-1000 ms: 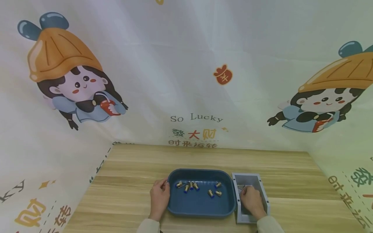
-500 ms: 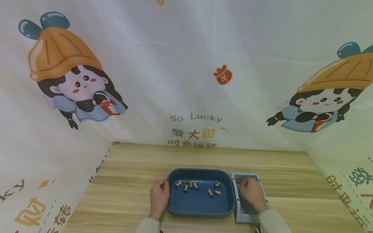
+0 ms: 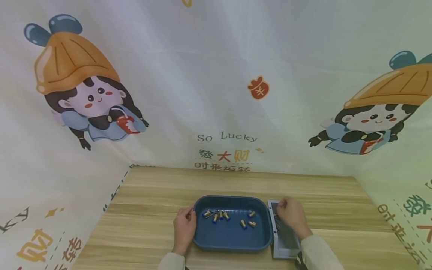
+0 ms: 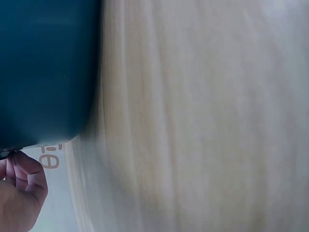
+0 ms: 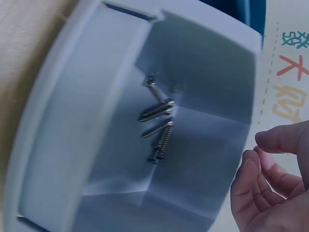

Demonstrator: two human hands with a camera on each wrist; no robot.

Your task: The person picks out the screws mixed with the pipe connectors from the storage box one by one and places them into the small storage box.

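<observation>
My left hand (image 3: 184, 229) pinches the left rim of a dark blue tray (image 3: 233, 242); the left wrist view catches the curled fingers at the tray (image 4: 48, 72)'s corner. Inside lie several brass fittings (image 3: 243, 224) with blue ends, and thin screws among the left group. Over the far part of a grey bin (image 3: 287, 253) hovers my right hand (image 3: 294, 217). In the right wrist view, this hand (image 5: 275, 179) has loosely bent fingers, thumb and index slightly apart, no object visible between them. Several metal screws (image 5: 157, 113) lie in the bin (image 5: 203, 140).
The bin stands against the tray's right side on a wood-grain table (image 3: 141, 210). A printed cloth (image 3: 219, 75) hangs behind and along both sides of the table.
My right hand has risen from inside the grey bin and shifted toward its far edge. My left hand and the tray have stayed in place.
</observation>
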